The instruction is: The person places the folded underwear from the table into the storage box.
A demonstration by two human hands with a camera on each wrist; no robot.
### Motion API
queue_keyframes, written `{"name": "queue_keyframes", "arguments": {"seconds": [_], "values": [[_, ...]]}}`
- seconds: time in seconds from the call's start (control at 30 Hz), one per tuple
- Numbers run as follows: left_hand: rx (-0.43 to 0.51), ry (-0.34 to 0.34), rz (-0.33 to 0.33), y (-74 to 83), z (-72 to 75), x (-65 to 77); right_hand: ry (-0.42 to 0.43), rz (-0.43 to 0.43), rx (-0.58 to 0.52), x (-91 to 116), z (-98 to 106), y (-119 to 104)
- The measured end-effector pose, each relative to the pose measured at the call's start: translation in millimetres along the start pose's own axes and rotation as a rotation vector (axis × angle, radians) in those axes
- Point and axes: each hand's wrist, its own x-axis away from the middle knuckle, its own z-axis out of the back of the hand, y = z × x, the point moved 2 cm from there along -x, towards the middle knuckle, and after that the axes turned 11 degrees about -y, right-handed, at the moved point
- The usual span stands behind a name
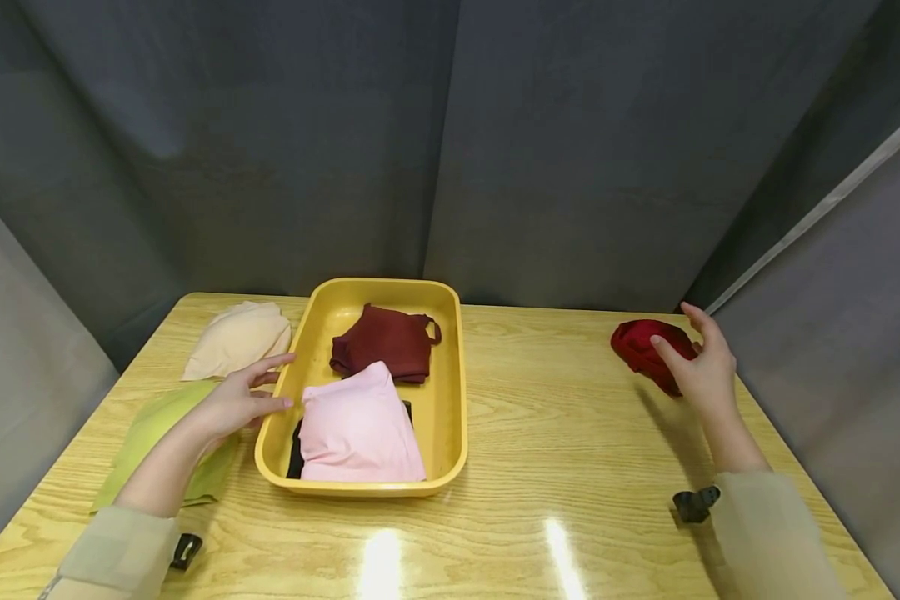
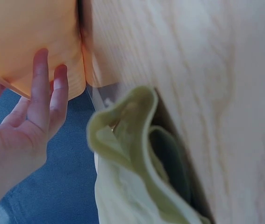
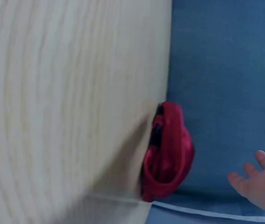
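My left hand [image 1: 236,402] is at the left side of a yellow plastic tray [image 1: 462,400], fingers extended and fingertips right at its rim. In the tray lie a folded maroon bra [image 1: 390,342] with a strap loop and a folded pink garment [image 1: 360,429] overlapping something black. At the table's far right, a folded red satin bra [image 1: 641,350] shows its curved cups in the right wrist view. My right hand [image 1: 708,367] is beside and above it, thumb and fingers spread, with a gap between hand and bra in the right wrist view.
A cream folded garment [image 1: 240,337] and a yellow-green one [image 1: 146,429] lie left of the tray, the green one partly under my left forearm. Dark grey curtains [image 1: 570,150] stand along the table's back edge, with lighter panels at both sides.
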Motion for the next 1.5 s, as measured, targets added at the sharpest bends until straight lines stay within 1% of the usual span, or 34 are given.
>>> {"name": "queue_keyframes", "arguments": {"seconds": [0.27,0.53,0.77,1.13,1.33,1.5], "values": [[-0.008,-0.001,-0.008,0.8,-0.3,-0.1,-0.025,-0.065,-0.016,-7,0,24],[-0.003,-0.008,-0.01,1.9,-1.0,0.1,-0.057,-0.112,-0.037,-17,0,51],[-0.002,-0.004,-0.004,1.0,-0.2,0.6,-0.1,-0.168,-0.035,-22,-1,59],[0.009,-0.002,-0.002,-0.8,-0.5,1.6,-0.116,-0.255,-0.123,-26,-4,79],[0.004,-0.002,-0.001,-0.7,-0.6,1.1,-0.136,-0.293,-0.113,-31,-5,87],[-0.001,0.0,0.0,1.0,-0.4,1.1,-0.152,-0.301,-0.095,-39,-5,89]]}}
